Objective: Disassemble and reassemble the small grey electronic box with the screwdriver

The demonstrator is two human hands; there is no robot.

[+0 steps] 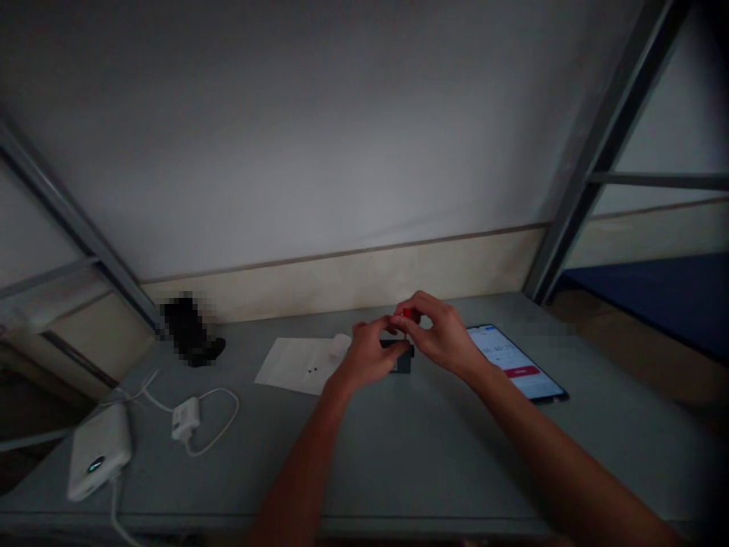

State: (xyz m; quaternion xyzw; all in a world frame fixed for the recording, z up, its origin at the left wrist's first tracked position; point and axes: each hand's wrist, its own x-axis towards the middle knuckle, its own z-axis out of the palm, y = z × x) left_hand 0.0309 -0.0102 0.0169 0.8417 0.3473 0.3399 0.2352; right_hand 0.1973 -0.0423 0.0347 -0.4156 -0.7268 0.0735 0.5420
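With our right hand (433, 332), we pinch the red piece (406, 313) between fingers. Our left hand (366, 353) touches the dark block (402, 364); whether its fingers clamp it, we cannot tell.

The left grip (367, 355) partly hides a dark block (404, 363); black specks (315, 370) are too small to identify.

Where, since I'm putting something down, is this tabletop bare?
Bare tabletop lies between the left forearm and right forearm, right of the smartphone, and between left forearm and white corded adapter. It's crowded where left hand and right hand meet over a dark object beside a white sheet, and around the power bank.
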